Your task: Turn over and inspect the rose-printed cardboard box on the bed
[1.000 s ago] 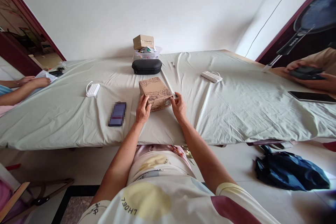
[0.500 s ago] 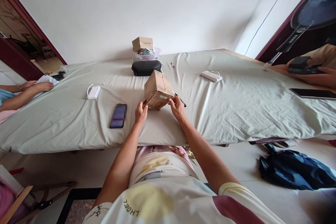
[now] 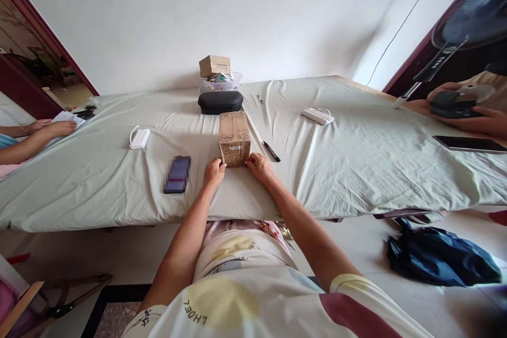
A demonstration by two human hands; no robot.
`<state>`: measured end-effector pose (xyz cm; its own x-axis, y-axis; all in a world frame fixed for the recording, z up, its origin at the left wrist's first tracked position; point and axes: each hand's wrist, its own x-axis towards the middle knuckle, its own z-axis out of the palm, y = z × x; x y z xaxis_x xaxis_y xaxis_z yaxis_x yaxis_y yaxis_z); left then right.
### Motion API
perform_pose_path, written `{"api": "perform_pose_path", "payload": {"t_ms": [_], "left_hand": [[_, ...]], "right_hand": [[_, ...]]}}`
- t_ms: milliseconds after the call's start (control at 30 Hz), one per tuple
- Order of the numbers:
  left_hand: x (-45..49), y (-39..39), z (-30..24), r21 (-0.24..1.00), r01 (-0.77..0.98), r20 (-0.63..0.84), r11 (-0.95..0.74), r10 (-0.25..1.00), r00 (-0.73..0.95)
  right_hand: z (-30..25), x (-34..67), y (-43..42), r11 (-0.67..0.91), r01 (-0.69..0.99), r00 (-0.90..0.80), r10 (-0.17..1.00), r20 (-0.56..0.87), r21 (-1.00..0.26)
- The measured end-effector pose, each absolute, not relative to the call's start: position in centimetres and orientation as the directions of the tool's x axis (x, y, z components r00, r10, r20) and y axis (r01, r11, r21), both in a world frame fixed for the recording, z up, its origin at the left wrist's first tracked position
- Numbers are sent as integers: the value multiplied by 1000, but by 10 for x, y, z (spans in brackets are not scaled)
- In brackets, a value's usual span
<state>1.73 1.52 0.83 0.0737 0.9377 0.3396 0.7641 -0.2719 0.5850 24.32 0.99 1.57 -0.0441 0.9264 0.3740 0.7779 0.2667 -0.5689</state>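
While a black case (image 3: 221,102) is lying across the cloth-covered desk (image 3: 356,179), a patterned cardboard box (image 3: 234,140) is standing just on the near side of the case, roughly in line with it. The left hand (image 3: 214,170) is grasping the box at the lower left corner of its near face, and the right hand (image 3: 260,168) is gripping the lower right corner of that face, its fingers bunched. The underside is not showing, so I cannot tell whether the box is resting fully flat.

Judging by its straight edges, the board is probably behaving as stiff and fairly light, though any weight inside is staying hidden. Its dull surface is likely giving fair grip rather than sliding. The corners are presumably offering the firmest hold, while the broad panels could be bowing under a hard squeeze. For lifting, the two side walls are looking like the best places, with a palm flat on each; the low corners are suiting turning better.

Nearer than the case, a black pen (image 3: 271,151) is lying to its right and a phone (image 3: 178,174) to its left.
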Motion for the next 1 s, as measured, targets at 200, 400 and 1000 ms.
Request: {"api": "perform_pose_path", "payload": {"t_ms": [200,400,1000], "left_hand": [[18,12,13,632,741,312,-227,950,24],[16,9,18,685,698,306,-209,952,-15],[14,19,-3,809,413,511,-419,848,-140]], "right_hand": [[16,242,8,271,742,-12,920,392,-613],[14,242,9,287,665,8,920,391,-689],[21,240,6,381,622,185,778,600,-685]]}}
